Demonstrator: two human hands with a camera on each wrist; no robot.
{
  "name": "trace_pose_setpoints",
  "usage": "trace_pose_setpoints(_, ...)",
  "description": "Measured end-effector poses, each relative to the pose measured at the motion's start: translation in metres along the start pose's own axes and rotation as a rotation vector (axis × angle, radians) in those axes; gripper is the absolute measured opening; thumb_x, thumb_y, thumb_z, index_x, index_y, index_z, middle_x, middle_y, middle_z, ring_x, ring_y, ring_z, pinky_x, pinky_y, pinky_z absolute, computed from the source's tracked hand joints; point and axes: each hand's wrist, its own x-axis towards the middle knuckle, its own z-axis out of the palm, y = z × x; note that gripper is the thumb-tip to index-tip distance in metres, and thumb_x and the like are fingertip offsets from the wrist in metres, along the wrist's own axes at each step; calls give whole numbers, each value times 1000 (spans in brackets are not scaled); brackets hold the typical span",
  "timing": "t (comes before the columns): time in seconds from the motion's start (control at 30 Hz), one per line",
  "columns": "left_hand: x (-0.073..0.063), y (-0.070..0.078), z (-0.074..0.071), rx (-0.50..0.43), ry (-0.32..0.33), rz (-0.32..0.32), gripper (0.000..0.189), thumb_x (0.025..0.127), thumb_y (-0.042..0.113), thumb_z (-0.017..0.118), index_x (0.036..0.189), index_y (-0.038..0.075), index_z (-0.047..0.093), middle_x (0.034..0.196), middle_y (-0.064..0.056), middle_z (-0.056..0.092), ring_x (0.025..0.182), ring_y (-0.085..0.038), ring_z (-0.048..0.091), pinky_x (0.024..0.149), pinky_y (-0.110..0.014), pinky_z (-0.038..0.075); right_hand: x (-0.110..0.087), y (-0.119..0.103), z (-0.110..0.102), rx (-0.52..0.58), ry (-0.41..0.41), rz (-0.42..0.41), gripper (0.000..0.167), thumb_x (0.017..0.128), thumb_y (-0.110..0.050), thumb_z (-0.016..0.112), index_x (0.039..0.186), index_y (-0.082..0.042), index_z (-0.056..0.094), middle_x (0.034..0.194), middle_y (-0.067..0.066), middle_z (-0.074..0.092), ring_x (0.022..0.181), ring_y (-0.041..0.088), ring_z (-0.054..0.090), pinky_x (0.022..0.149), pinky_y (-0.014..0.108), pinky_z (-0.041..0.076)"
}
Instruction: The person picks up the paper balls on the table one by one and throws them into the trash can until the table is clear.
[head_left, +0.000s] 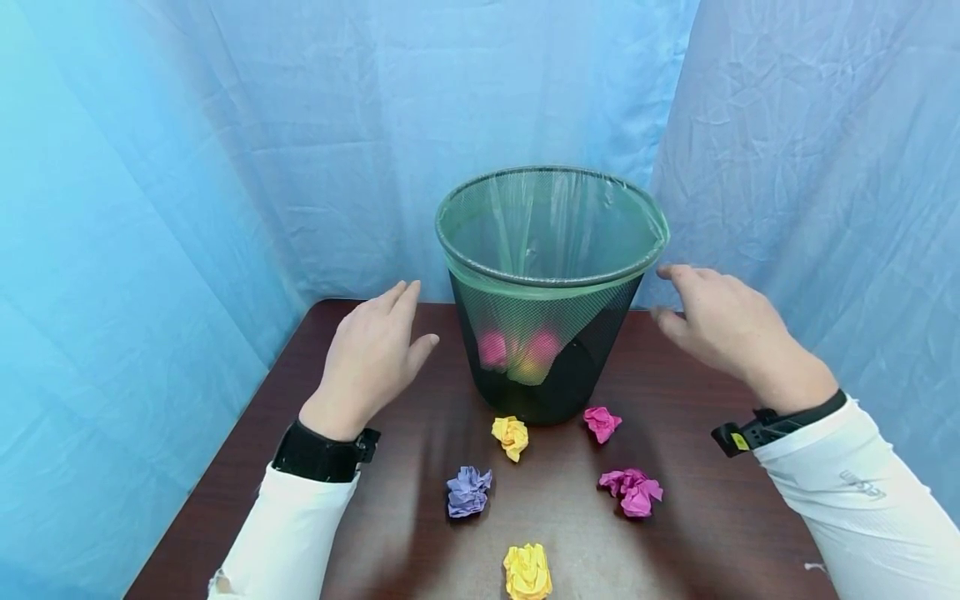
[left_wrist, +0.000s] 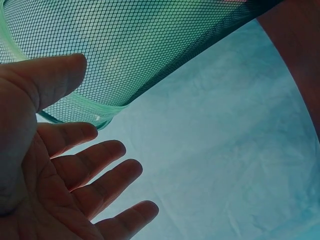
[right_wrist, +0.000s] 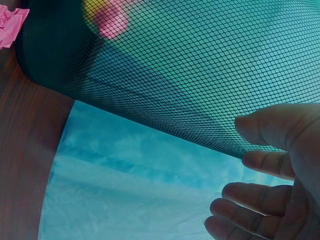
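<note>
A black mesh wastebasket (head_left: 600,350) lined with a green translucent bag (head_left: 555,221) stands upright at the back of the table. Pink and yellow paper balls (head_left: 542,346) show through its mesh. To its left my left hand (head_left: 371,354) is raised, fingers extended and thumb apart, holding nothing. On the other side my right hand (head_left: 723,321) hovers near the rim, fingers loosely extended and holding nothing. Both wrist views show the palms facing the mesh; the left hand (left_wrist: 75,165) looks apart from it, while whether the right hand (right_wrist: 270,185) touches it I cannot tell.
In front of the basket lie crumpled papers: a yellow one (head_left: 511,437), a pink one (head_left: 602,423), a purple one (head_left: 468,492), a magenta one (head_left: 633,492) and another yellow one (head_left: 527,572). Light blue curtains (head_left: 337,125) hang behind and beside the dark brown table (head_left: 390,517).
</note>
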Motion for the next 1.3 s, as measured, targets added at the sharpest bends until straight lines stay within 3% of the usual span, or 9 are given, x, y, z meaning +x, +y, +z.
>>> trace_pose_setpoints(0.53,-13,2,12,-7,-23,-7,73,92,31,81,149,-4,53,147,-23,60,130,-38,63,105,-53,54,-4,0,10,6,-10,-21,58,100,-28,64,148,1,49,144,27,58,118,44,63,87,65,54)
trace_pose_setpoints(0.93,-24,3,20,0,-36,-26,73,91,31,83,148,-4,54,146,-23,61,129,-38,63,104,-54,54,-6,0,21,5,7,-38,58,98,-25,67,144,5,52,140,28,61,117,45,64,92,64,54)
trace_pose_setpoints(1.3,-33,4,25,2,-40,-41,74,89,32,84,147,-4,55,145,-22,61,127,-39,65,103,-54,55,-7,1,28,4,-29,-25,60,97,-27,68,146,5,52,142,30,60,122,48,62,95,66,53)
